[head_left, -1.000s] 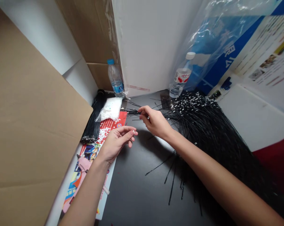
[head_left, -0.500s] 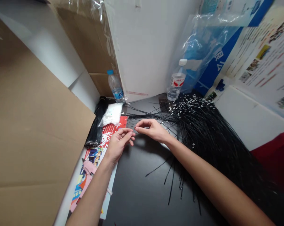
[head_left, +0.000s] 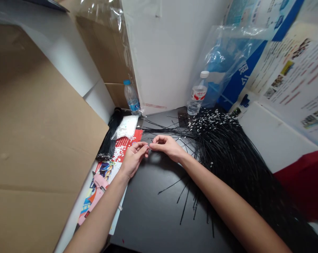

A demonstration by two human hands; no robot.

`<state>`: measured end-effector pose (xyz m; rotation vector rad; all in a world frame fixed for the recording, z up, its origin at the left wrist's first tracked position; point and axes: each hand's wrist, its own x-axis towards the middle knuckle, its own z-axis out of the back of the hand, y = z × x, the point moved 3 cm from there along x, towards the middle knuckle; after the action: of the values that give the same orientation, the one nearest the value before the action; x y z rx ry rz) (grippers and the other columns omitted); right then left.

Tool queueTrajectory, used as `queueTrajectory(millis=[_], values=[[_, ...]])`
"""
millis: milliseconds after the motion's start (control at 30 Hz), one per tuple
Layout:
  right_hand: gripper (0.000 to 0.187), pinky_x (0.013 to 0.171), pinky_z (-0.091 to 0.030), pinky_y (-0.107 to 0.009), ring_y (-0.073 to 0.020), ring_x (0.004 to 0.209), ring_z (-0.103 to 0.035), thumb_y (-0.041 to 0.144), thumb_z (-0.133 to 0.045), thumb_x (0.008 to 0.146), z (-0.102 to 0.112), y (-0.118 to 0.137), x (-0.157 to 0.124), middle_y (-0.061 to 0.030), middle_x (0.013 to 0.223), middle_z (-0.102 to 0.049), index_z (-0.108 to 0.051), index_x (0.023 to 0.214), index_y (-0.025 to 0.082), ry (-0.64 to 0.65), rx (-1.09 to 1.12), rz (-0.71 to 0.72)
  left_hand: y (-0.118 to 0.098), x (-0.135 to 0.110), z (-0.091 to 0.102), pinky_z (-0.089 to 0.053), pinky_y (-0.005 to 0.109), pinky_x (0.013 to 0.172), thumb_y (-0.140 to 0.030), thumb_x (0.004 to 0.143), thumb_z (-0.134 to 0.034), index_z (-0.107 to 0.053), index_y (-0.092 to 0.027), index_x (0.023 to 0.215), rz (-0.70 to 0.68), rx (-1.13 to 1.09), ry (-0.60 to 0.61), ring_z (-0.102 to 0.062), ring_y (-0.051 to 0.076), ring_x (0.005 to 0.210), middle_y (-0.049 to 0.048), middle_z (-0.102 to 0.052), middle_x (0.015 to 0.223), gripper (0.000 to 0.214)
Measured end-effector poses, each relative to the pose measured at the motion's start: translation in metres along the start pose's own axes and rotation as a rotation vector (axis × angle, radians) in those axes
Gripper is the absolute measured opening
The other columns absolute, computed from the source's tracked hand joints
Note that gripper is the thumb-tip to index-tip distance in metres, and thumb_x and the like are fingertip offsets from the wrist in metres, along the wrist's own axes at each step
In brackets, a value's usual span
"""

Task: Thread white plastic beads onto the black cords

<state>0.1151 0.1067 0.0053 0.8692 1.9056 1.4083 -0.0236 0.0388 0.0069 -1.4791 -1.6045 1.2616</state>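
Note:
My left hand [head_left: 134, 157] is pinched, with a tiny white connector piece just showing at its thumb and fingertips. Touching or nearly touching those tips, my right hand [head_left: 167, 147] pinches the end of a thin black wire, mostly hidden by the fingers. Loose white connector pieces [head_left: 118, 153] lie on a red printed sheet [head_left: 138, 134] left of my left hand. Right of my right hand spreads a large heap of black wires [head_left: 227, 151], many tipped with white connectors. Several wire ends stick out under my right forearm onto the dark tabletop [head_left: 145, 211].
A bag of white pieces [head_left: 126, 127] and a bundle of black wires [head_left: 106, 144] lie at left. A pink glue gun [head_left: 99, 182] is beside my left forearm. Two water bottles, one blue-capped [head_left: 132, 98], one white-capped [head_left: 198, 95], stand behind. Cardboard [head_left: 48, 140] borders the left.
My hands have come together, so the fingertips that were slightly apart now meet. The whole view has shifted a little.

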Motion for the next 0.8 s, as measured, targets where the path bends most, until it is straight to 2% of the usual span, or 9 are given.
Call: queueTrajectory(millis=[67,233,433,600,800], values=[[0.046,0.066,-0.045,-0.023,-0.0083,0.064,-0.057,0.044,-0.091,0.053,0.0,-0.001,0.0,0.0037,0.07,-0.064,-0.061,0.076,0.016,0.011,0.019,-0.011,0.0,0.0,-0.001,-0.047,0.02,0.056,-0.03,0.062,-0.086,-0.068,-0.012,0.08,-0.005,-0.002,0.006,-0.059,0.009,0.063,0.0003,-0.066,0.071,0.031],[0.044,0.079,-0.051,-0.028,-0.0096,0.072,-0.06,0.051,-0.085,0.062,0.001,0.001,0.0,0.0033,0.072,-0.062,-0.061,0.074,0.016,-0.01,0.117,0.002,-0.001,0.0,0.0,-0.047,0.021,0.056,-0.03,0.062,-0.088,-0.067,-0.012,0.079,-0.017,-0.007,0.014,-0.062,0.011,0.067,0.0051,-0.071,0.08,0.032],[0.034,0.08,-0.051,-0.03,-0.0106,0.076,-0.059,0.042,-0.085,0.065,-0.002,0.002,-0.002,0.0018,0.078,-0.062,-0.064,0.076,0.017,-0.034,0.194,-0.004,-0.004,0.0,0.002,-0.048,0.021,0.059,-0.029,0.061,-0.089,-0.067,-0.013,0.084,-0.03,-0.022,0.003,-0.063,0.011,0.065,0.0047,-0.073,0.078,0.036],[0.029,0.076,-0.048,-0.029,-0.0114,0.069,-0.058,0.039,-0.079,0.07,-0.011,0.008,-0.006,0.0021,0.073,-0.062,-0.068,0.087,0.018,-0.02,0.016,0.067,-0.007,0.0,0.004,-0.048,0.022,0.06,-0.03,0.061,-0.089,-0.065,-0.015,0.085,-0.052,-0.035,0.013,-0.063,0.011,0.067,0.002,-0.072,0.076,0.036],[0.025,0.069,-0.044,-0.027,-0.0117,0.068,-0.055,0.041,-0.071,0.079,-0.017,0.018,-0.017,-0.0002,0.076,-0.063,-0.065,0.082,0.017,0.014,-0.243,0.131,-0.006,0.0,0.006,-0.048,0.023,0.06,-0.031,0.062,-0.088,-0.074,-0.014,0.082,-0.068,-0.002,0.014,-0.059,0.01,0.061,0.0019,-0.072,0.074,0.03]])
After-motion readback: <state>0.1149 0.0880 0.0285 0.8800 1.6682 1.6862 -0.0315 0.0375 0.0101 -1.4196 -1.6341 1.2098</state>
